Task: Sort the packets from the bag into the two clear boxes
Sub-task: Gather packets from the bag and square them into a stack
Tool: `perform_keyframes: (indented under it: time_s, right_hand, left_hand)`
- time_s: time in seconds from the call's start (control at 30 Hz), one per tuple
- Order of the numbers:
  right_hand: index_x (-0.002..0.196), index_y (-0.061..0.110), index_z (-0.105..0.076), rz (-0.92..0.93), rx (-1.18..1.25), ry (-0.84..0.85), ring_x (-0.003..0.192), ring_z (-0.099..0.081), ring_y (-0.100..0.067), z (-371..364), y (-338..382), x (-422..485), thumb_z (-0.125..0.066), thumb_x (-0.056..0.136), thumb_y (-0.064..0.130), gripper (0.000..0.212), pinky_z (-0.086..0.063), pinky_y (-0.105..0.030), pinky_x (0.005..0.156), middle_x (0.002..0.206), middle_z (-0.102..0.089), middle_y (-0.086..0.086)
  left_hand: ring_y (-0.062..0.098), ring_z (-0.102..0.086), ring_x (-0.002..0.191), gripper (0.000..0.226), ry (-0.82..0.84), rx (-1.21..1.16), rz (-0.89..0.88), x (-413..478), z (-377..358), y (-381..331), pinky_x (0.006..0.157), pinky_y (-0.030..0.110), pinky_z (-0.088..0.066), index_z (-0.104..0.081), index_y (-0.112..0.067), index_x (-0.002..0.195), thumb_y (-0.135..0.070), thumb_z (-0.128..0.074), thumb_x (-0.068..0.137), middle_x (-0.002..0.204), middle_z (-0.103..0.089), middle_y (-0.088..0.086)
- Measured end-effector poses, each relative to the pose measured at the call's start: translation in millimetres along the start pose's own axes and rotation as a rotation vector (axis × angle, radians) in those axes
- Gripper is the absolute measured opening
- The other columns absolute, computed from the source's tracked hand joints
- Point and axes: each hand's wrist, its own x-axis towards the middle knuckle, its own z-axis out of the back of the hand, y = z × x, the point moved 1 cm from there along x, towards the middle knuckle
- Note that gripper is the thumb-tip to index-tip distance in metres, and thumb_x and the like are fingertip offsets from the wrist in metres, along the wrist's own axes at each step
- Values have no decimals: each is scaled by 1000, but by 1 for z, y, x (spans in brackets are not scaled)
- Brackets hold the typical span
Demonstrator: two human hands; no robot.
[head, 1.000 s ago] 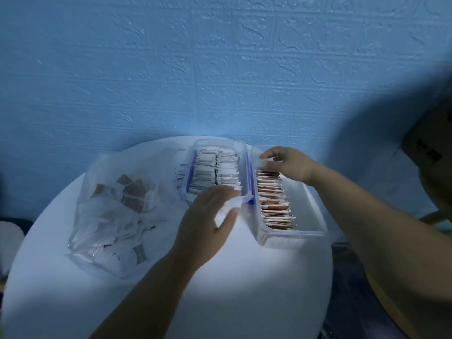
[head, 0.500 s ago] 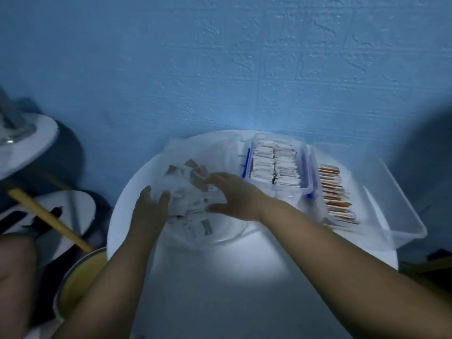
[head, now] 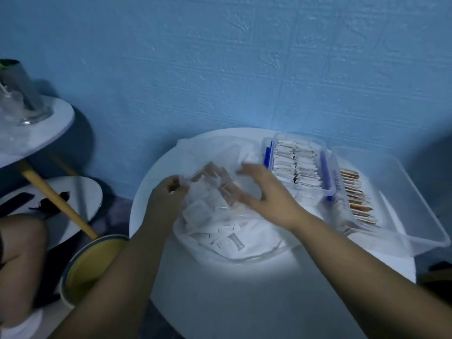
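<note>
Head view: left hand (head: 168,192) pinches the rim of the plastic bag (head: 259,243); right hand (head: 265,194) hovers over it, fingers spread, no packet seen in it. The blue-latched box (head: 328,192) holds two near-full rows of white packets (head: 293,165); the larger clear box (head: 415,216) holds one row of brown packets (head: 354,192). Many unsorted packets (head: 208,211) lie in the bag: sorting is judged partway.

We're at the round table (head: 244,297), set close against the wall (head: 220,69). On its left half lies the bag (head: 264,248), with packets (head: 208,211) heaped inside. The left hand (head: 168,192) grips the bag's left rim. The right hand (head: 266,194) hovers over the bag's right side, just beside the left box (head: 327,189).

That box stands back right and touches the right box (head: 403,204), which runs out to the table's right edge. Two rows of packets stand in the left box, and one row runs along the right box's left wall.

Left of the table, on the floor, there's a bucket (head: 97,255). Beyond it is a low round stand (head: 80,192), and behind that a side table (head: 56,118) carrying a cup (head: 24,94).
</note>
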Motion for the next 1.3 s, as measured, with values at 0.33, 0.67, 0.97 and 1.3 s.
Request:
perform_keyframes:
  time_s: [0.33, 0.67, 0.97, 1.3]
  right_hand:
    - [142, 18, -32, -469, 192, 169, 92, -59, -17, 18, -14, 80, -70, 81, 31, 73, -49, -32, 76, 116, -53, -2]
    - [85, 20, -62, -295, 515, -165, 51, -44, 2, 57, 0, 76, -61, 89, 18, 4, -41, -11, 51, 73, -50, -1]
    - [72, 14, -47, -495, -75, 282, 40, -49, -1, 51, -5, 64, -67, 83, 35, 31, -36, -17, 45, 56, -53, 2]
    - [108, 8, -50, -535, 657, -15, 45, -58, -9, 43, 6, 81, -50, 95, 16, 15, -53, -18, 50, 87, -58, -7]
  left_hand:
    - [10, -55, 79, 29, 83, -330, -151, -9, 8, -18, 77, 28, -45, -64, -43, 74, -20, -58, 90, 74, -64, -21]
    - [8, -50, 60, 29, 34, 6, -40, -6, 5, -15, 53, 22, -38, -57, -22, 67, -37, -52, 92, 62, -54, -10]
    - [8, -39, 60, 30, -128, -118, -76, 1, -3, -38, 53, 24, -29, -46, -17, 68, -25, -46, 96, 64, -41, -8]
    - [17, -46, 58, 25, 39, -12, 72, 14, -2, -21, 51, 24, -35, -53, -20, 70, -32, -54, 91, 64, -49, -2]
